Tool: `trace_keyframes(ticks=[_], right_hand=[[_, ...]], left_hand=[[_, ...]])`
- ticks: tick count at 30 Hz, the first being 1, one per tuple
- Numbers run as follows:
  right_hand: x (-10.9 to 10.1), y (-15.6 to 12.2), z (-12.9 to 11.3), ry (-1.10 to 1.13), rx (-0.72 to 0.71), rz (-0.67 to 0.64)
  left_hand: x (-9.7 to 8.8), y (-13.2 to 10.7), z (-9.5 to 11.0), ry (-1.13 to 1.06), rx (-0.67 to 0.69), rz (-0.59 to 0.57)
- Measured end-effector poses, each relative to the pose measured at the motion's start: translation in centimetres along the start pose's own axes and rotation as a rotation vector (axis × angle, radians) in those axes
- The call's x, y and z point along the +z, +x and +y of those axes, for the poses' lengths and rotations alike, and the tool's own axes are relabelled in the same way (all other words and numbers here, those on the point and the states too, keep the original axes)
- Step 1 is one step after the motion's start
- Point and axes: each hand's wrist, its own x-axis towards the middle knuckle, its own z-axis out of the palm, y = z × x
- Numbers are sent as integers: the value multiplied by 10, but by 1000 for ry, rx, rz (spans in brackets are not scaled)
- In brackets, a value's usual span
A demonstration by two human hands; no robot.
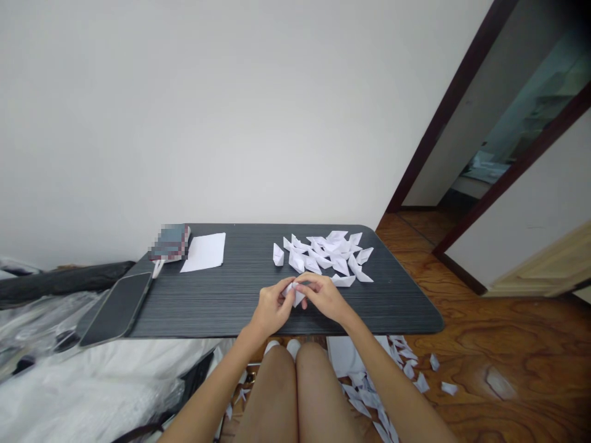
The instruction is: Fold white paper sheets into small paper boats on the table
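Observation:
Over the front part of the dark table, my left hand and my right hand meet around a small piece of folded white paper. Fingers of both hands pinch it, and they cover much of its shape. Just beyond my hands lies a pile of white folded paper boats. One paper boat stands apart to the left of that pile.
A stack of white paper sheets lies on the table near a packet. A dark phone or tablet sits at the left edge. More folded papers lie below on the wooden floor.

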Motion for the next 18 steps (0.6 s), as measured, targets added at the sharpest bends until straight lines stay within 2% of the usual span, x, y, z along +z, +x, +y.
trace_keyframes(ticks=[11, 18], right_hand=[[-7, 1, -16, -141, -19, -128], [-3, 0, -19, -186, -45, -89]], left_hand=[[-9, 3, 7, -90, -100, 1], [-4, 2, 5, -108, -131, 72]])
